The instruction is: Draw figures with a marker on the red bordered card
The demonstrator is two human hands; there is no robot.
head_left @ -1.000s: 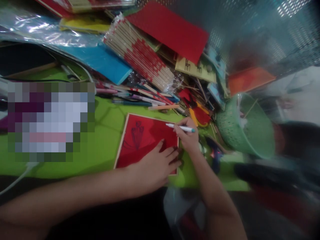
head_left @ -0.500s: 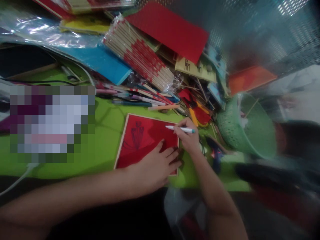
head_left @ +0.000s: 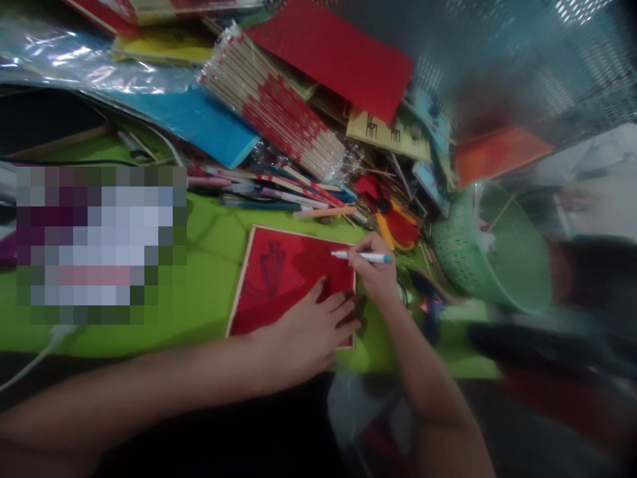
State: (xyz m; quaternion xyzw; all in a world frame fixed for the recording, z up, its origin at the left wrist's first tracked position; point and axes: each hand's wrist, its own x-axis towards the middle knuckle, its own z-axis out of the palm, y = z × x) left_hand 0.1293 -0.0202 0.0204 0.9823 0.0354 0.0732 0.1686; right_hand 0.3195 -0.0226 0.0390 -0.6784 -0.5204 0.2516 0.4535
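Observation:
A red square panel [head_left: 298, 262] with a pale edge lies on the green tabletop in front of me. Dark lines on its left part form a drawing [head_left: 272, 269] like a bunch of flowers. My left hand [head_left: 318, 318] rests flat across the panel's lower right, fingers spread. At the panel's right edge, my right hand [head_left: 375, 272] pinches a white marker [head_left: 365, 256] with a teal end. The marker's tip points left over the upper right of the panel, by faint dark marks; whether it touches the surface I cannot tell.
Behind the panel lie loose pens [head_left: 288, 196], plastic-wrapped sticks [head_left: 279, 103], a red sheet [head_left: 338, 56] and a blue sheet [head_left: 194, 119]. Yellow-handled pliers [head_left: 391, 216] and a green basket [head_left: 517, 252] are to the right. A pixelated object [head_left: 104, 239] with a white cable sits at left.
The marker and right hand have shifted very slightly to the right. Small faint marks now show near the tip. My left hand stays in place on the panel.

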